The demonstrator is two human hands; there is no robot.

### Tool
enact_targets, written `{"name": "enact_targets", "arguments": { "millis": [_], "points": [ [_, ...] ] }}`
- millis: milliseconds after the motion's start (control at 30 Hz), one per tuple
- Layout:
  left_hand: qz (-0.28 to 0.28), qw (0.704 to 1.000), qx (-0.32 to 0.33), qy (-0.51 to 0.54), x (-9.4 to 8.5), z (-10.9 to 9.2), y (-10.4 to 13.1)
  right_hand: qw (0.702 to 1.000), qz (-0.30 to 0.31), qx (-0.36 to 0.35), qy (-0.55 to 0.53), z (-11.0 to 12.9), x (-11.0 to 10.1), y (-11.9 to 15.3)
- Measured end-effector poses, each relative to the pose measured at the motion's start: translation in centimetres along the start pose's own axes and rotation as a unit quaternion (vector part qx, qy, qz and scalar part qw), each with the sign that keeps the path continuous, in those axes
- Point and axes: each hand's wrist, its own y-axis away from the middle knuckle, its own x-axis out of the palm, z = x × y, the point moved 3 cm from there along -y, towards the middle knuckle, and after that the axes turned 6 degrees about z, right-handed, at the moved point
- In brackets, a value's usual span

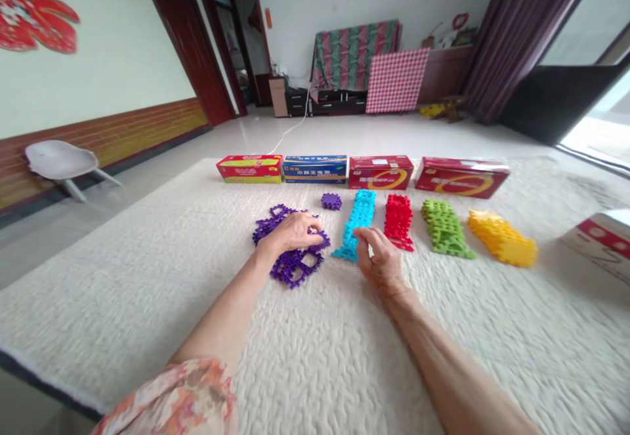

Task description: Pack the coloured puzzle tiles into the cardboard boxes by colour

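My left hand (298, 231) is over the purple pile (295, 271) of notched plastic pieces, its fingers curled at the pile's right side; what they hold, if anything, is too small to tell. My right hand (377, 258) has thumb and forefinger pinched together beside the lower end of the blue row (363, 212); nothing can be made out between them. A small purple stack (331, 201) stands behind the pile. Further right lie a red row (398, 218), a green row (443, 225) and a yellow row (502, 238) of similar pieces.
Behind the pieces stand a red-yellow box (251, 169), a blue box (315, 170) and two red boxes (380, 174). A white-red box (603, 245) sits at the right edge. All rest on a cream quilted cover (315, 369). A pale chair (62, 159) stands on the floor left.
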Motion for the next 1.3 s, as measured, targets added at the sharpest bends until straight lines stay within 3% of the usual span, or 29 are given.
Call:
{"name": "enact_targets", "arguments": {
  "millis": [300, 500, 667, 800, 933, 1133, 1300],
  "points": [
    [0.081, 0.992, 0.002, -0.095, 1.1, -0.3, 0.0, 0.998, -0.042, 0.040, -0.034, -1.2, 0.1, -1.0],
    [0.105, 0.982, 0.012, -0.157, 1.2, -1.4, -0.1, 0.994, -0.053, 0.085, -0.054, -2.1, 0.6, -1.1],
    [0.101, 0.983, 0.002, -0.151, 1.4, -1.8, 0.0, 0.990, -0.063, 0.107, -0.060, -2.3, 0.6, -1.3],
    [0.075, 0.996, -0.017, -0.051, 1.1, -1.4, -0.1, 0.989, -0.071, 0.119, -0.060, -2.3, 0.6, -1.4],
    [0.001, 0.999, -0.045, 0.031, 1.1, -0.5, -0.8, 0.988, -0.071, 0.120, -0.067, -2.3, 0.7, -1.5],
    [-0.055, 0.992, -0.082, 0.076, 2.4, 0.3, -1.9, 0.991, -0.053, 0.113, -0.041, -2.3, 0.8, -1.6],
    [-0.102, 0.990, -0.067, 0.065, 2.7, 0.6, -2.3, 0.992, -0.046, 0.109, -0.035, -2.2, 0.8, -1.6]
  ]
}}
